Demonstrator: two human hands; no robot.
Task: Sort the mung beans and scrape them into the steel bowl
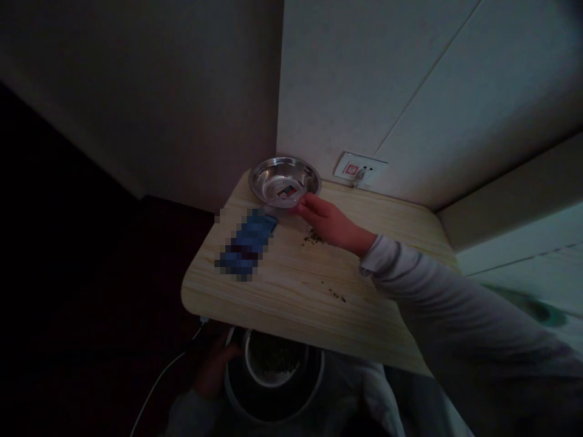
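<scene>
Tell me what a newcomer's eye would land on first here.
The shiny metal bowl at the back of the pale wooden table stands out first, with the right hand at its near rim. Next comes the blue, pixelated object on the table's left side, then the dark bits near that hand.

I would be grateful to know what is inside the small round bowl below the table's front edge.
Dark greenish bits lie inside the bowl, with a pale patch nearer the camera. Whatever lies beneath them is covered, and the table hides part of the far rim.
</scene>
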